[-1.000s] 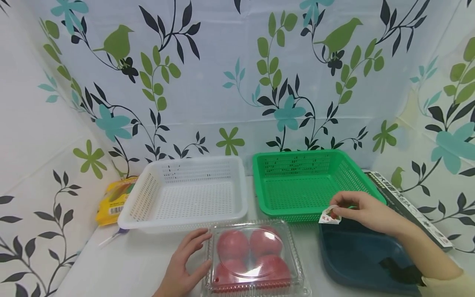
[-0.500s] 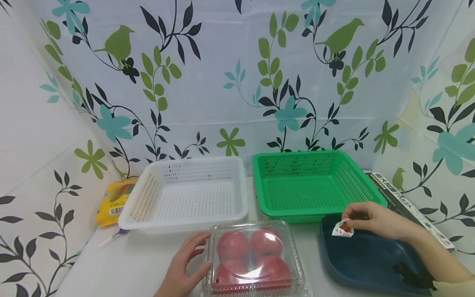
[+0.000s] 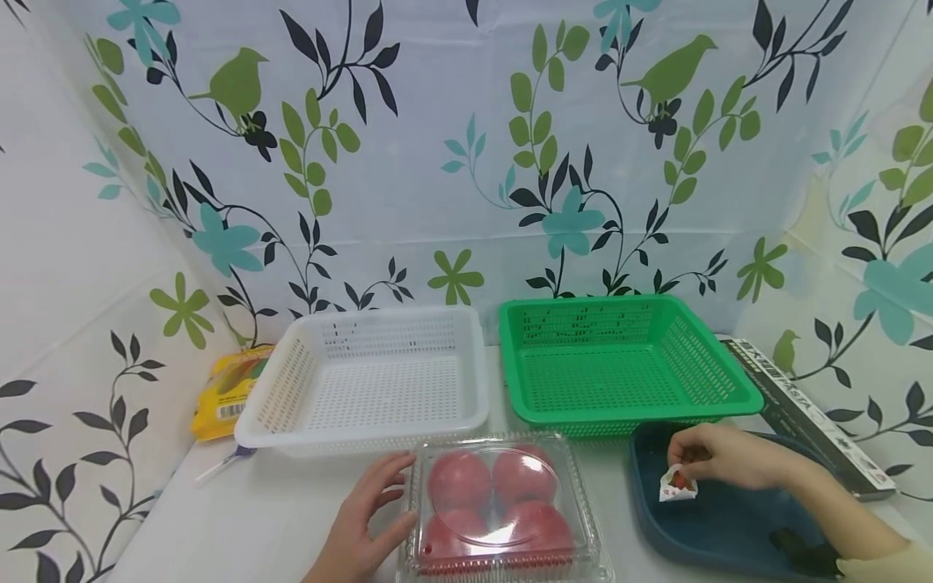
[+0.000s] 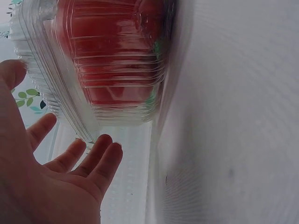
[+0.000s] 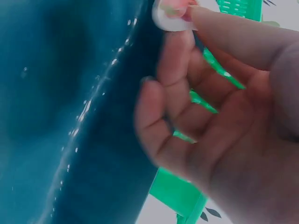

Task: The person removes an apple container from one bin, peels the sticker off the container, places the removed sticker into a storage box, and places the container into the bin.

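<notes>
Between thumb and fingers my right hand [image 3: 736,457] pinches a small white label [image 3: 678,482] with a red picture on it. Hand and label are over the dark blue basin [image 3: 714,526]; the right wrist view shows the label's rounded edge [image 5: 170,18] at the fingertips. A clear plastic clamshell box [image 3: 503,453] of round red fruit [image 3: 459,482], perhaps tomatoes, sits at the front middle with its lid down. My left hand [image 3: 364,518] is at the box's left side with fingers spread, and in the left wrist view the fingers [image 4: 105,158] lie along its edge without gripping.
Behind the box stand a white basket [image 3: 386,397] and a green basket [image 3: 590,376]. A yellow packet [image 3: 226,397] lies at the left by a purple-tipped item [image 3: 236,453]. A black pasta box [image 3: 809,417] lies right of the basin, which contains something dark [image 3: 798,551].
My right hand has moved right and down with the label, from the green basket's front rim to over the basin. The left hand and the clamshell box have stayed in place.
</notes>
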Demonstrator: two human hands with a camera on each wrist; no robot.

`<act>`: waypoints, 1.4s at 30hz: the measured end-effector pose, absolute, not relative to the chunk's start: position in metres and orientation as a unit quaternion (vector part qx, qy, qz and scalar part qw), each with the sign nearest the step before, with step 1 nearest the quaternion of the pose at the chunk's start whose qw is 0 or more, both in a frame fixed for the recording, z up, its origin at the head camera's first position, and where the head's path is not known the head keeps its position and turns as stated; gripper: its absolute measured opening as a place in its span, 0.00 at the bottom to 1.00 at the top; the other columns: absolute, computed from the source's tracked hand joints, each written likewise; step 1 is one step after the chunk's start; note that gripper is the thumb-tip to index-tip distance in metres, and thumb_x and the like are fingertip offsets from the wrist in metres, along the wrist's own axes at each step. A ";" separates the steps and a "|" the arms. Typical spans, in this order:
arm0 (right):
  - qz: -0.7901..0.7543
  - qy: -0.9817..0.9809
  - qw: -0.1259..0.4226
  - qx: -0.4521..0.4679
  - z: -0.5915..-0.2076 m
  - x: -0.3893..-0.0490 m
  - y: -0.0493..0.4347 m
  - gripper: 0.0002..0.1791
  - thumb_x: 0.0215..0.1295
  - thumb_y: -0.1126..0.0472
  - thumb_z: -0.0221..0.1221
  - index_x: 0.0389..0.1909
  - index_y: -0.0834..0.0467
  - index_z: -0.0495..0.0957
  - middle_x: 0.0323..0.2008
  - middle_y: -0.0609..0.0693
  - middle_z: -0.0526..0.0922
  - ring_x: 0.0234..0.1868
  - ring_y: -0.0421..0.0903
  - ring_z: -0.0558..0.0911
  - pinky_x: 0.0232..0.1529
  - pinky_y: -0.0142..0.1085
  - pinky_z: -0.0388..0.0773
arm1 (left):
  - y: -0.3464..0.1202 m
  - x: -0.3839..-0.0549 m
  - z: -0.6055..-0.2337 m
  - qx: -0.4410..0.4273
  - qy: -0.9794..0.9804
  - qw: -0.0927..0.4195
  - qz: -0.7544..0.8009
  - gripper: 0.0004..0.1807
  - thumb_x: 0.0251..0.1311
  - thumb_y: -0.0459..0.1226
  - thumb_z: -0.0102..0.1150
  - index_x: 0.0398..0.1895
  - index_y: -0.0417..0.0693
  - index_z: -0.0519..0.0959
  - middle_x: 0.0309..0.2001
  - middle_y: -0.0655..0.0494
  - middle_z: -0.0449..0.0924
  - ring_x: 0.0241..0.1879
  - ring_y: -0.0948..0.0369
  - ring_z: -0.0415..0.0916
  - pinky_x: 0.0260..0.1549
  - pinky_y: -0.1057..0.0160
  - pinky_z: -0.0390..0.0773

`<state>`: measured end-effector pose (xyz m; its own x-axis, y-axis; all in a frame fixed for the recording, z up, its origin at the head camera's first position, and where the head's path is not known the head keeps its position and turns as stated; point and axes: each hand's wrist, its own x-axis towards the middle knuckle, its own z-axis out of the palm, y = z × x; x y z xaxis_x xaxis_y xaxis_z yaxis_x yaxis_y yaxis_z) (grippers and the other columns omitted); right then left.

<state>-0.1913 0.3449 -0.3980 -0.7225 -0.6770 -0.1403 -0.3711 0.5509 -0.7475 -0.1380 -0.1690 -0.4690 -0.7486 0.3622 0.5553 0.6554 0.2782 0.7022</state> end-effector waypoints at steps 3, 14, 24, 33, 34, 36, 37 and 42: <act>-0.364 0.854 0.227 -0.295 -0.400 -0.191 0.343 0.05 0.73 0.64 0.58 0.35 0.57 0.79 0.31 0.43 0.81 0.30 0.37 0.76 0.27 0.33 0.74 | -0.169 -0.138 -0.469 -0.319 -0.788 0.143 -0.507 0.33 0.62 0.28 0.64 0.71 0.44 0.68 0.67 0.45 0.67 0.54 0.58 0.76 0.49 0.56 0.83; -0.319 0.875 0.245 -0.271 -0.400 -0.190 0.345 0.03 0.71 0.64 0.59 0.38 0.56 0.81 0.32 0.42 0.80 0.31 0.36 0.74 0.28 0.33 0.72 | -0.168 -0.136 -0.470 -0.301 -0.782 0.123 -0.532 0.33 0.63 0.29 0.63 0.72 0.45 0.67 0.68 0.44 0.66 0.52 0.56 0.78 0.48 0.56 0.83; -0.277 0.901 0.232 -0.240 -0.392 -0.190 0.353 0.14 0.73 0.59 0.59 0.51 0.64 0.80 0.46 0.51 0.82 0.44 0.40 0.81 0.39 0.38 0.80 | -0.169 -0.137 -0.470 -0.307 -0.775 0.114 -0.540 0.33 0.63 0.28 0.63 0.72 0.43 0.66 0.68 0.43 0.65 0.50 0.56 0.80 0.47 0.57 0.84; -0.298 0.897 0.194 -0.264 -0.372 -0.182 0.340 0.15 0.76 0.58 0.56 0.54 0.65 0.79 0.49 0.51 0.83 0.46 0.37 0.81 0.41 0.36 0.81 | -0.168 -0.136 -0.468 -0.296 -0.776 0.108 -0.546 0.33 0.63 0.28 0.63 0.72 0.45 0.67 0.68 0.44 0.66 0.51 0.56 0.79 0.46 0.57 0.84; -0.304 0.894 0.188 -0.270 -0.370 -0.180 0.337 0.16 0.76 0.58 0.56 0.55 0.65 0.79 0.49 0.51 0.83 0.46 0.37 0.81 0.42 0.36 0.82 | -0.168 -0.136 -0.468 -0.294 -0.777 0.106 -0.546 0.33 0.63 0.28 0.63 0.72 0.45 0.67 0.69 0.43 0.66 0.51 0.57 0.79 0.47 0.57 0.84; -0.320 0.889 0.171 -0.280 -0.366 -0.178 0.329 0.15 0.77 0.59 0.55 0.56 0.65 0.78 0.49 0.51 0.83 0.47 0.38 0.82 0.42 0.36 0.82 | -0.168 -0.136 -0.469 -0.289 -0.780 0.102 -0.546 0.33 0.63 0.29 0.63 0.72 0.46 0.67 0.69 0.44 0.65 0.51 0.57 0.79 0.47 0.57 0.84; -0.329 0.887 0.163 -0.281 -0.365 -0.176 0.324 0.15 0.77 0.59 0.55 0.56 0.64 0.78 0.49 0.51 0.83 0.47 0.38 0.82 0.42 0.36 0.82 | -0.168 -0.136 -0.469 -0.285 -0.782 0.099 -0.546 0.33 0.63 0.29 0.63 0.72 0.46 0.67 0.69 0.44 0.65 0.51 0.57 0.79 0.47 0.57 0.84; -0.369 0.880 0.128 -0.270 -0.362 -0.167 0.296 0.16 0.77 0.57 0.55 0.57 0.61 0.77 0.49 0.49 0.82 0.47 0.40 0.83 0.40 0.36 0.83 | -0.168 -0.135 -0.469 -0.260 -0.792 0.090 -0.545 0.32 0.64 0.31 0.63 0.72 0.49 0.68 0.69 0.45 0.65 0.51 0.57 0.79 0.47 0.57 0.84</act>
<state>-0.1671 0.2956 -0.3621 -0.8211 -0.5702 -0.0259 -0.3808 0.5809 -0.7194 -0.1345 -0.1679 -0.4687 -0.8484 0.3149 0.4254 0.5100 0.2711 0.8164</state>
